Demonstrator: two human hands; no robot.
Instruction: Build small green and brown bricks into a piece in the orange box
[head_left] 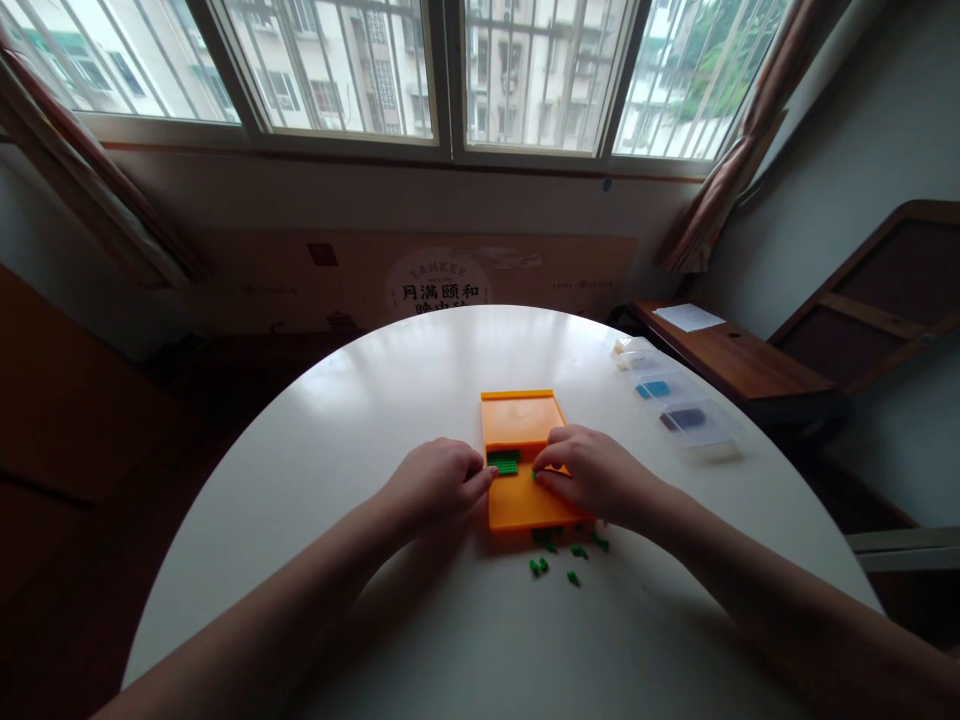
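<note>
Left hand point(439, 485) curled, knuckles up, fingertips pressed against the left edge of a small green studded plate point(504, 463); looks like a pinch on its edge, but the fingers hide the contact, so can't tell if it's truly grasped or just steadied. Right hand point(592, 475) also curled, thumb and forefinger tips closed together just right of the plate, over the orange tray point(521, 420); a speck of green shows at the fingertips, too small to say whether it's a brick being held. Green plate sits on the orange tray, near its middle, between the two hands. Tray is a flat rectangular box, raised lip at the far end, near end partly under the right palm; it lies about centre of the round white table point(420, 380). Loose small green bricks point(559, 560) scattered on the table just in front of the tray's near edge, a few touching its edge, the rest slightly apart. Far right on the table, well apart from the tray: a row of clear plastic boxes point(679, 405), one with blue contents, one with dark contents. Beyond the table edge: a brown wooden side desk point(739, 360) with a white sheet of paper point(688, 317) on it.
</note>
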